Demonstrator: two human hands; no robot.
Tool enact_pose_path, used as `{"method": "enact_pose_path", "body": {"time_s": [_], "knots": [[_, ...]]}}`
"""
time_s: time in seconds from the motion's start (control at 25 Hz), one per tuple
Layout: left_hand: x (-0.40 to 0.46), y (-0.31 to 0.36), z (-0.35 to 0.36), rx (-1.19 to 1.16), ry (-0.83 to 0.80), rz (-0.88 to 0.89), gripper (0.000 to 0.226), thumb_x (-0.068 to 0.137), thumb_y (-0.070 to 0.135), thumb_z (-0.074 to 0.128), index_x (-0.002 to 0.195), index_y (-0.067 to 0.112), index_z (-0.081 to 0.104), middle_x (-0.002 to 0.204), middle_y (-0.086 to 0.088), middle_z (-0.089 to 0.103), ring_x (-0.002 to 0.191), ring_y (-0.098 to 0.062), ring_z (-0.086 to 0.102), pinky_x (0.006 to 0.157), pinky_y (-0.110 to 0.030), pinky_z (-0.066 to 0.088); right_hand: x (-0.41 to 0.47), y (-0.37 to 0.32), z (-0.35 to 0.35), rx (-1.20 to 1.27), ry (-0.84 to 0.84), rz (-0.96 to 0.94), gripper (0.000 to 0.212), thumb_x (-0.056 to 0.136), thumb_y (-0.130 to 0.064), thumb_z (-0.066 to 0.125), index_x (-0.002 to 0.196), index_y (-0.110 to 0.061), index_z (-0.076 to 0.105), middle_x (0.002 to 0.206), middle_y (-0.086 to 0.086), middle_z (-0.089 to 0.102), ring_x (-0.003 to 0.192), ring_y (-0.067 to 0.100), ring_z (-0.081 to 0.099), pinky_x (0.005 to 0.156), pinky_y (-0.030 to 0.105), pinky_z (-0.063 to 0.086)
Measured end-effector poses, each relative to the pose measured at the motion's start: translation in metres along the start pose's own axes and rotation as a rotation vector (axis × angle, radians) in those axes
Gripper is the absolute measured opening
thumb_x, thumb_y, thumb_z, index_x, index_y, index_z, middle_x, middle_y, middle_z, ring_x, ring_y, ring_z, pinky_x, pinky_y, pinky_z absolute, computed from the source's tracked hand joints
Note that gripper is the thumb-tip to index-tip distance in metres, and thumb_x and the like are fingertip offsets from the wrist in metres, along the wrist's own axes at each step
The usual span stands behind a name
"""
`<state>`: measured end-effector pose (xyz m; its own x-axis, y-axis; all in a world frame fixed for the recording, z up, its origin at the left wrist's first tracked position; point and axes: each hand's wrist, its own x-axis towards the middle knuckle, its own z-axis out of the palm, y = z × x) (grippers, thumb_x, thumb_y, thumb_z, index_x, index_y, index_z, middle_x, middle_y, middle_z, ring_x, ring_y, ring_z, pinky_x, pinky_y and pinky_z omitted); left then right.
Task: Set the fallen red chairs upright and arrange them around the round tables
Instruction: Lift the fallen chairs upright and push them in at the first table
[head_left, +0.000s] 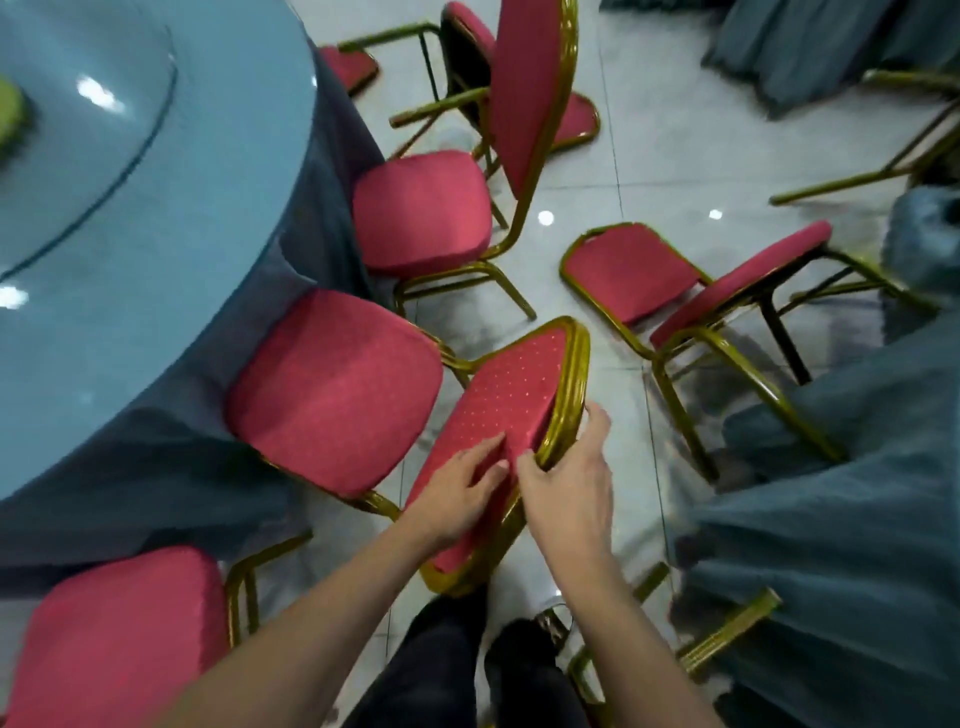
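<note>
Your way right is blocked by a fallen chair (696, 291) on the floor (587, 176). Open tiles show between it and the upright chair (431, 213) at the table's edge (291, 171).

A banquet hall, by every sign on show. There's a big round table (104, 218) draped to the floor in blue-grey cloth, with a glass turntable (78, 156) on top catching the ceiling lights. Red padded chairs with gold metal frames (421, 213) crowd round it, the stackable sort used for functions, and several more lie tipped over (691, 291) on glossy pale floor tiles (623, 171). More of the same draped cloth (831, 47) shows at the far right.
</note>
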<state>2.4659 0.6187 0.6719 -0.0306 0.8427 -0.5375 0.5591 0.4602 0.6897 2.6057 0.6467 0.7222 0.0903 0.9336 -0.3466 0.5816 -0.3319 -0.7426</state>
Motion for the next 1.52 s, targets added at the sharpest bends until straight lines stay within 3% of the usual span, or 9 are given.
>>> {"method": "enact_pose_path", "body": {"time_s": [0.16, 0.32, 0.48, 0.6, 0.76, 0.88, 1.0, 1.12, 1.52], "knots": [[-0.037, 0.010, -0.045, -0.116, 0.148, -0.007, 0.046, 0.106, 0.045, 0.033, 0.151, 0.034, 0.040, 0.144, 0.015, 0.043, 0.131, -0.006, 0.039, 0.105, -0.024, 0.029, 0.003, -0.050, 0.012, -0.354, -0.075, -0.295, 0.076, 0.095, -0.057, 0.054, 0.154, -0.023, 0.021, 0.138, 0.005, 0.049, 0.123, 0.023, 0.053, 0.101, 0.038, 0.046], [-0.048, 0.007, -0.086, -0.280, 0.280, -0.023, 0.044, 0.107, 0.041, 0.030, 0.148, 0.030, 0.044, 0.140, 0.016, 0.044, 0.129, 0.002, 0.036, 0.100, -0.010, 0.026, 0.020, -0.100, 0.033, -0.522, -0.186, -0.473, 0.082, 0.091, -0.070, 0.046, 0.156, -0.026, 0.023, 0.163, 0.002, 0.022, 0.148, 0.023, 0.026, 0.117, 0.044, 0.026], [-0.044, -0.008, -0.133, -0.178, 0.415, -0.066, 0.042, 0.105, 0.051, 0.031, 0.140, 0.036, 0.050, 0.129, 0.016, 0.056, 0.120, -0.007, 0.051, 0.094, -0.026, 0.036, 0.046, -0.142, 0.060, -0.612, -0.409, -0.648, 0.068, 0.101, -0.062, 0.034, 0.159, -0.034, 0.015, 0.167, -0.005, 0.015, 0.154, 0.018, 0.012, 0.124, 0.045, 0.010], [-0.043, -0.014, -0.171, -0.088, 0.455, -0.122, 0.030, 0.103, 0.053, 0.038, 0.126, 0.041, 0.051, 0.106, 0.016, 0.060, 0.095, -0.008, 0.058, 0.077, -0.029, 0.041, 0.057, -0.161, 0.071, -0.651, -0.456, -0.703, 0.060, 0.105, -0.053, 0.034, 0.159, -0.036, 0.014, 0.165, -0.003, 0.025, 0.153, 0.019, 0.019, 0.123, 0.045, 0.014], [-0.031, -0.007, -0.182, 0.054, 0.422, -0.127, 0.019, 0.098, 0.045, 0.053, 0.112, 0.033, 0.051, 0.098, 0.007, 0.059, 0.085, -0.008, 0.057, 0.076, -0.032, 0.049, 0.066, -0.167, 0.071, -0.600, -0.458, -0.659, 0.058, 0.104, -0.046, 0.042, 0.157, -0.034, 0.022, 0.161, -0.002, 0.034, 0.148, 0.021, 0.030, 0.120, 0.046, 0.025], [-0.016, 0.012, -0.183, 0.049, 0.489, -0.074, 0.023, 0.097, 0.036, 0.057, 0.118, 0.031, 0.051, 0.104, 0.006, 0.057, 0.090, -0.010, 0.057, 0.076, -0.031, 0.049, 0.080, -0.168, 0.053, -0.525, -0.411, -0.646, 0.057, 0.103, -0.040, 0.047, 0.156, -0.033, 0.027, 0.158, -0.002, 0.038, 0.146, 0.020, 0.034, 0.119, 0.044, 0.028], [0.010, 0.045, -0.186, 0.100, 0.519, 0.030, 0.038, 0.097, 0.031, 0.058, 0.134, 0.029, 0.049, 0.124, 0.005, 0.053, 0.109, -0.015, 0.054, 0.093, -0.033, 0.045, 0.110, -0.167, 0.025, -0.464, -0.347, -0.619, 0.055, 0.102, -0.034, 0.049, 0.154, -0.031, 0.031, 0.154, -0.002, 0.042, 0.141, 0.021, 0.039, 0.116, 0.041, 0.030], [0.053, 0.093, -0.185, 0.239, 0.535, 0.113, 0.038, 0.096, 0.029, 0.059, 0.134, 0.027, 0.056, 0.140, 0.002, 0.047, 0.127, -0.021, 0.047, 0.107, -0.039, 0.039, 0.154, -0.163, -0.007, -0.405, -0.283, -0.573, 0.053, 0.102, -0.034, 0.049, 0.153, -0.031, 0.034, 0.152, -0.003, 0.043, 0.139, 0.020, 0.041, 0.116, 0.041, 0.034], [0.216, 0.277, -0.151, 0.207, 0.362, 0.268, 0.029, 0.100, 0.027, 0.055, 0.129, 0.030, 0.057, 0.134, 0.013, 0.046, 0.122, -0.006, 0.046, 0.111, -0.033, 0.041, 0.333, -0.158, -0.130, -0.258, -0.120, -0.486, 0.047, 0.101, -0.032, 0.052, 0.147, -0.030, 0.041, 0.148, -0.006, 0.045, 0.132, 0.015, 0.042, 0.111, 0.038, 0.039]]}}
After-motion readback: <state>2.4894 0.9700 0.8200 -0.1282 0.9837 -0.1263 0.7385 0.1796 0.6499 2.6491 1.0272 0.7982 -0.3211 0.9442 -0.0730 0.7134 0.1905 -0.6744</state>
